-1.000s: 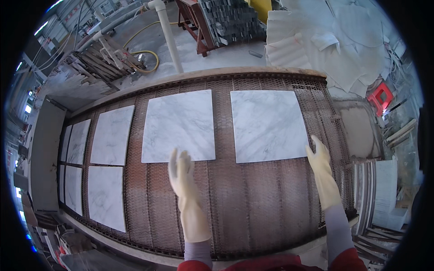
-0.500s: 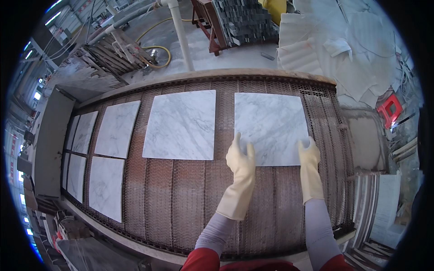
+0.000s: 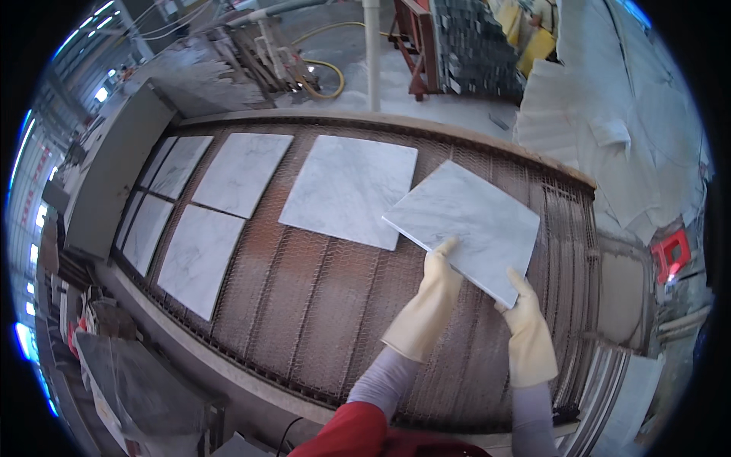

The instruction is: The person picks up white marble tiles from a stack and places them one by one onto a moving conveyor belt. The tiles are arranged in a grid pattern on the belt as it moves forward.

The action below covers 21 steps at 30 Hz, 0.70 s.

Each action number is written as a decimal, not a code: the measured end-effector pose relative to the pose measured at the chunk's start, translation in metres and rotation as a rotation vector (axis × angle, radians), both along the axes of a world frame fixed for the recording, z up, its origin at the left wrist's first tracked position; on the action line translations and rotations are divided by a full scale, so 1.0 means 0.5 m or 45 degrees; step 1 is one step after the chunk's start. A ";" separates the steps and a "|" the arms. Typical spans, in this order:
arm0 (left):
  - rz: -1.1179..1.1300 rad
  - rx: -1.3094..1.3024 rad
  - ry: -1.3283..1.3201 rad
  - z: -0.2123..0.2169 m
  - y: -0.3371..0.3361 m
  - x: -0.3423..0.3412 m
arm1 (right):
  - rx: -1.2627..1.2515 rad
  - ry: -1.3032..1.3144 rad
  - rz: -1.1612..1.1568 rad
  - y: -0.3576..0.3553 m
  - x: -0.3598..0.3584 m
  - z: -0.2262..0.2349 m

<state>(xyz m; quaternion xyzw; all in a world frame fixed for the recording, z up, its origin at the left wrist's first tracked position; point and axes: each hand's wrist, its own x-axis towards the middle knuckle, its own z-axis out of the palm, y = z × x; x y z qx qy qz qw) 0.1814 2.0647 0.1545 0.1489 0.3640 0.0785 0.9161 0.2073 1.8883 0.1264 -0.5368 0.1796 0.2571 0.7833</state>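
Note:
Both my hands wear long cream rubber gloves and hold a square white marble tile with grey veins. My left hand grips its near left edge, thumb on the top face and fingers hidden beneath. At the near right corner, my right hand has its thumb on the edge, the other fingers partly hidden. The tile is turned askew and appears raised off the brown mesh conveyor. Its left corner overlaps, in view, a second marble tile lying flat on the mesh.
More marble tiles lie in rows toward the left, near a grey metal housing. A raised rim borders the conveyor's far side. Beyond stand a white pipe and stacked dark slabs. A red stool is at right.
The tile in my hands has turned clockwise and its left corner has come over toward the neighbouring tile. Earlier it lay square, with a hand at each side. The whole view has also shifted.

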 end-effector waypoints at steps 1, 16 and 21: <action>-0.033 -0.002 -0.024 0.012 0.027 -0.015 | 0.064 -0.007 0.043 0.012 -0.021 0.009; -0.092 1.362 0.653 -0.008 0.142 -0.563 | 0.366 0.036 0.694 0.161 -0.371 0.001; -0.057 1.345 0.743 -0.016 0.191 -0.626 | 0.373 0.091 0.760 0.225 -0.423 -0.035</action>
